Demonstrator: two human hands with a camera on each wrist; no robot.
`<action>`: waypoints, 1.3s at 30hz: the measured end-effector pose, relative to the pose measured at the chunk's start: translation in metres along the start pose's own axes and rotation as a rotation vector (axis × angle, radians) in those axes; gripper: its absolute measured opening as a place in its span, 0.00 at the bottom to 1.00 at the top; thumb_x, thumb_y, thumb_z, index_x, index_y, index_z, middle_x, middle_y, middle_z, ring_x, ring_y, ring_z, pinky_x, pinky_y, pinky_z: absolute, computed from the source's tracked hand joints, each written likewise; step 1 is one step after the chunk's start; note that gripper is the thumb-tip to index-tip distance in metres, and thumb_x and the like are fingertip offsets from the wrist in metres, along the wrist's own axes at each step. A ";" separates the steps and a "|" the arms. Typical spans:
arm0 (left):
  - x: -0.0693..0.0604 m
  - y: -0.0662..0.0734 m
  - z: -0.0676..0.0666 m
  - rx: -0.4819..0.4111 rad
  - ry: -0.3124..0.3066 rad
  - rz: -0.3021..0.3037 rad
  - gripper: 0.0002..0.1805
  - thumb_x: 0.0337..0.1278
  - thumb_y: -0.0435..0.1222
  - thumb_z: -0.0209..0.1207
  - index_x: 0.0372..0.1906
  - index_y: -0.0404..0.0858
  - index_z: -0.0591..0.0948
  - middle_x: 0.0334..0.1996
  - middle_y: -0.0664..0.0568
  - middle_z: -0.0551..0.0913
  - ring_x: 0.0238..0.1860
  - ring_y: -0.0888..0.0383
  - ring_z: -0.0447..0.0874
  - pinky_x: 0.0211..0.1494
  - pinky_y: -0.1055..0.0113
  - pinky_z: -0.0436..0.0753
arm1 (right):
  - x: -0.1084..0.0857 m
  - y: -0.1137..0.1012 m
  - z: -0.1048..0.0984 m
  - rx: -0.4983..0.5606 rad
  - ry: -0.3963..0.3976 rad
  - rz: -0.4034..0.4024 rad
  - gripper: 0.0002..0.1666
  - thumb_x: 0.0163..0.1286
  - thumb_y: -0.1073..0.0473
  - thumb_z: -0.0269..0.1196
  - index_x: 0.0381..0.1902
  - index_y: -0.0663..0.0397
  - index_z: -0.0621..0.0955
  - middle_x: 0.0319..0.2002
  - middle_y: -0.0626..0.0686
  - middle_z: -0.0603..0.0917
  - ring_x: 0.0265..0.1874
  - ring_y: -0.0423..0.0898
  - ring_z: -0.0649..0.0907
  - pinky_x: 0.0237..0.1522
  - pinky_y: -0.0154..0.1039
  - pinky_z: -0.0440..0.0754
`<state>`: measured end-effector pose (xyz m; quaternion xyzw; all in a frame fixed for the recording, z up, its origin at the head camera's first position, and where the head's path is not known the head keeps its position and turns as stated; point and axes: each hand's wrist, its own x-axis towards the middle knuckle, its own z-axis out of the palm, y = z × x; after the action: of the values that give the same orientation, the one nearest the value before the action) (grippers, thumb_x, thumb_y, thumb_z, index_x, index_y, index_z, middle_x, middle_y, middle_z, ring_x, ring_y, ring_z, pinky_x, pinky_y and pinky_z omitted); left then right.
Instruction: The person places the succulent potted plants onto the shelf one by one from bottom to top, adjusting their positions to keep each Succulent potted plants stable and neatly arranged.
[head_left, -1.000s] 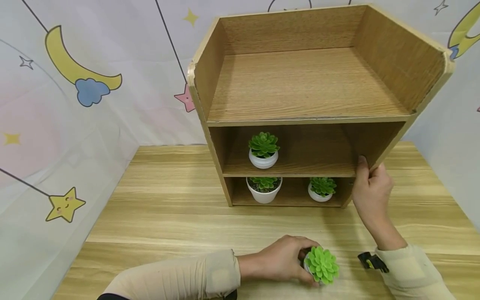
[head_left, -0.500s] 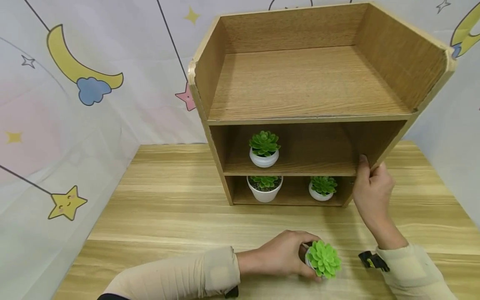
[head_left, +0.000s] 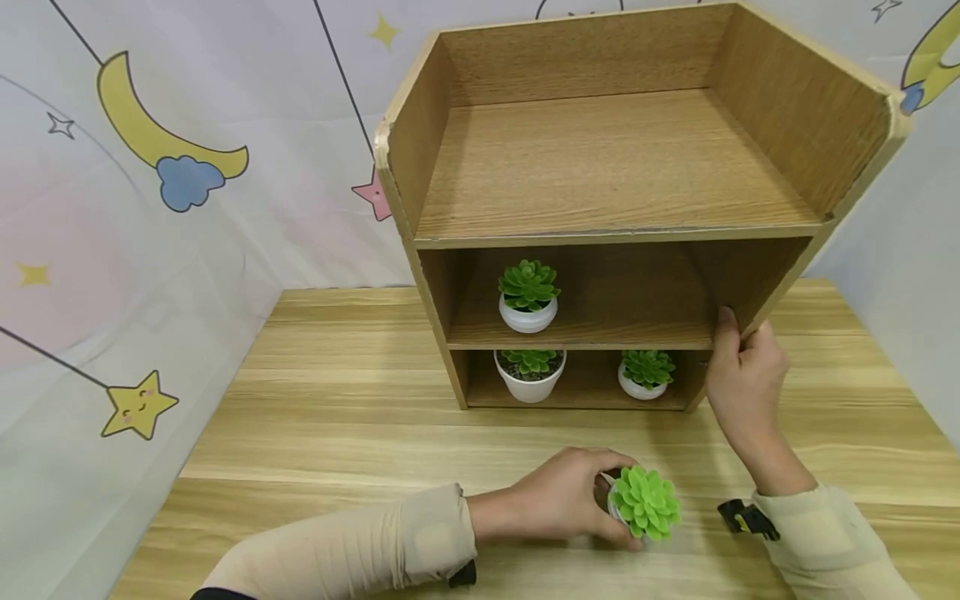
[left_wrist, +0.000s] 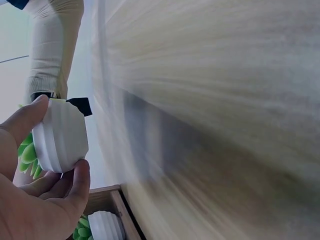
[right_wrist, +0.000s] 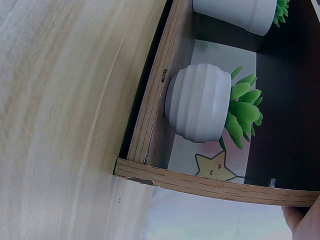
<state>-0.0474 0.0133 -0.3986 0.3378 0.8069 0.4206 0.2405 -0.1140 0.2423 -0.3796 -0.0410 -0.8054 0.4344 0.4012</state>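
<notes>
My left hand (head_left: pixel 564 498) grips a small potted succulent (head_left: pixel 647 502) with bright green leaves, in front of the wooden shelf (head_left: pixel 622 167). In the left wrist view its ribbed white pot (left_wrist: pixel 62 135) sits between thumb and fingers, above the table. My right hand (head_left: pixel 746 392) holds the shelf's right side panel, thumb on the inner face and fingers behind. On the middle tier stands one succulent in a white pot (head_left: pixel 528 312). The bottom tier bears a larger potted succulent (head_left: pixel 529 379) at left and a small one (head_left: pixel 646 377) at right, their tops partly hidden.
The shelf stands on a wood-grain table (head_left: pixel 337 400). A pale cloth (head_left: pixel 300 83) printed with moons and stars hangs behind and at the sides. A black strap piece (head_left: pixel 748 518) sits at the right cuff.
My left hand has moved slightly away from me, toward the shelf, with the potted succulent in it. The right hand keeps its hold on the side panel.
</notes>
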 end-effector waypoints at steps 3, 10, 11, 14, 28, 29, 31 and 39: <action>0.000 0.001 -0.001 -0.004 0.014 0.003 0.39 0.41 0.44 0.78 0.63 0.42 0.77 0.51 0.66 0.79 0.41 0.74 0.76 0.45 0.80 0.75 | 0.000 0.001 0.000 0.001 0.008 -0.001 0.22 0.76 0.54 0.52 0.37 0.72 0.81 0.24 0.63 0.81 0.15 0.33 0.70 0.17 0.25 0.63; 0.000 0.004 -0.002 -0.037 0.020 0.021 0.36 0.41 0.42 0.78 0.60 0.44 0.79 0.50 0.66 0.79 0.40 0.74 0.77 0.45 0.81 0.75 | 0.000 0.001 0.000 -0.008 0.006 0.003 0.23 0.76 0.54 0.52 0.38 0.71 0.81 0.25 0.63 0.82 0.16 0.32 0.71 0.17 0.25 0.64; 0.000 0.005 -0.003 -0.034 0.023 0.022 0.35 0.41 0.42 0.78 0.60 0.44 0.79 0.50 0.67 0.79 0.40 0.74 0.77 0.45 0.81 0.75 | 0.000 0.001 0.000 -0.010 0.005 0.005 0.23 0.76 0.54 0.52 0.37 0.71 0.81 0.25 0.63 0.82 0.16 0.32 0.71 0.18 0.25 0.64; 0.000 0.006 -0.005 -0.020 0.032 0.030 0.35 0.42 0.42 0.78 0.60 0.45 0.79 0.49 0.67 0.79 0.39 0.74 0.77 0.44 0.81 0.75 | 0.000 0.001 0.000 -0.009 0.007 0.008 0.22 0.76 0.54 0.52 0.36 0.71 0.81 0.25 0.63 0.82 0.17 0.32 0.71 0.18 0.25 0.64; 0.002 0.012 -0.013 -0.027 0.064 0.042 0.37 0.40 0.43 0.78 0.61 0.44 0.78 0.46 0.67 0.80 0.39 0.75 0.77 0.46 0.79 0.76 | 0.000 0.000 0.000 -0.007 0.004 0.008 0.22 0.76 0.54 0.52 0.37 0.71 0.80 0.26 0.62 0.81 0.16 0.34 0.71 0.18 0.25 0.64; 0.002 0.013 -0.014 -0.028 0.065 0.043 0.37 0.40 0.43 0.78 0.61 0.44 0.78 0.46 0.67 0.80 0.39 0.75 0.77 0.46 0.79 0.76 | 0.000 0.000 0.000 -0.006 0.002 0.007 0.22 0.76 0.54 0.52 0.37 0.71 0.80 0.26 0.62 0.82 0.17 0.34 0.71 0.18 0.25 0.64; 0.002 0.014 -0.015 -0.014 0.070 0.047 0.37 0.40 0.44 0.78 0.61 0.44 0.78 0.46 0.67 0.80 0.40 0.76 0.77 0.46 0.78 0.76 | 0.000 0.000 0.000 -0.004 0.000 0.007 0.22 0.76 0.55 0.52 0.37 0.72 0.80 0.26 0.63 0.82 0.17 0.33 0.71 0.18 0.25 0.64; 0.002 0.019 -0.018 0.078 0.092 0.042 0.41 0.39 0.49 0.78 0.64 0.46 0.76 0.53 0.66 0.79 0.49 0.74 0.75 0.52 0.79 0.72 | 0.000 0.000 0.001 -0.012 0.009 0.009 0.22 0.76 0.55 0.53 0.36 0.72 0.80 0.26 0.62 0.81 0.17 0.34 0.71 0.19 0.25 0.64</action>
<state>-0.0546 0.0131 -0.3733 0.3442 0.8256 0.4089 0.1807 -0.1147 0.2421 -0.3799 -0.0489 -0.8060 0.4314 0.4024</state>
